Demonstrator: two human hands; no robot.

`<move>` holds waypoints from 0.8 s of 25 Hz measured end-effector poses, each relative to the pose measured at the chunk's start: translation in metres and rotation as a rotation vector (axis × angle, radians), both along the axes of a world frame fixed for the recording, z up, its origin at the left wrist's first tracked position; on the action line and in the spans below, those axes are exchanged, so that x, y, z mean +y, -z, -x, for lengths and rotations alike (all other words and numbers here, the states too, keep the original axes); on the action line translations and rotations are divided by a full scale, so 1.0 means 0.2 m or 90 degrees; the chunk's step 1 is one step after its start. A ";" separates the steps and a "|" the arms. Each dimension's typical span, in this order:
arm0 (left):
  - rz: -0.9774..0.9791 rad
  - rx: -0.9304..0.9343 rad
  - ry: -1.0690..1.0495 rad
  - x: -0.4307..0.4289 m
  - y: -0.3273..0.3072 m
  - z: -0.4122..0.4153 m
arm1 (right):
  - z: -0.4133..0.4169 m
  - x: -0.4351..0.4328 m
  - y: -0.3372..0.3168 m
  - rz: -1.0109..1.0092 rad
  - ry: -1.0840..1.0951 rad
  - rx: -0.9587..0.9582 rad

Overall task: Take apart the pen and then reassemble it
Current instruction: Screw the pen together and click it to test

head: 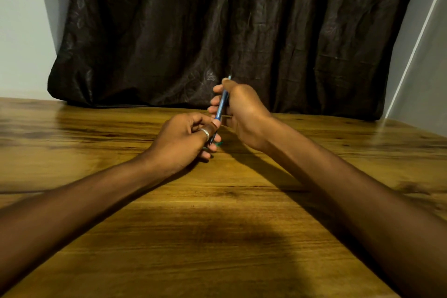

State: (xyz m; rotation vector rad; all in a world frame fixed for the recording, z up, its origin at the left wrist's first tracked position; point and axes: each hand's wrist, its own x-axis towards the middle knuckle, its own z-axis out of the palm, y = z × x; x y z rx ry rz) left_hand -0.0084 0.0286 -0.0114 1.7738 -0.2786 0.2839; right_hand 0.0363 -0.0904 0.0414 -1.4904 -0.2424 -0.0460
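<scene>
both bare forearms cross the brown wooden table point(217, 237); left hand point(186, 138) and right hand point(242, 106) grip the slim blue plastic pen point(221, 106) above it.

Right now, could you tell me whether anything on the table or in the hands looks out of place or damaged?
Nothing stands out. The right hand and left hand both hold the blue pen, tilted above the wooden table. A small green bit shows by the pen's lower end; what it is cannot be told.
</scene>
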 end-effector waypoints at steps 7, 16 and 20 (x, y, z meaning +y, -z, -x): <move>-0.023 -0.038 -0.060 0.04 -0.01 -0.03 | -0.03 -0.03 0.03 0.168 0.042 -0.132; -0.063 -0.057 -0.086 0.06 0.00 -0.06 | -0.04 -0.06 0.01 0.085 -0.022 -0.052; -0.118 -0.091 -0.128 0.06 0.00 -0.06 | -0.06 -0.09 0.00 0.119 0.026 -0.060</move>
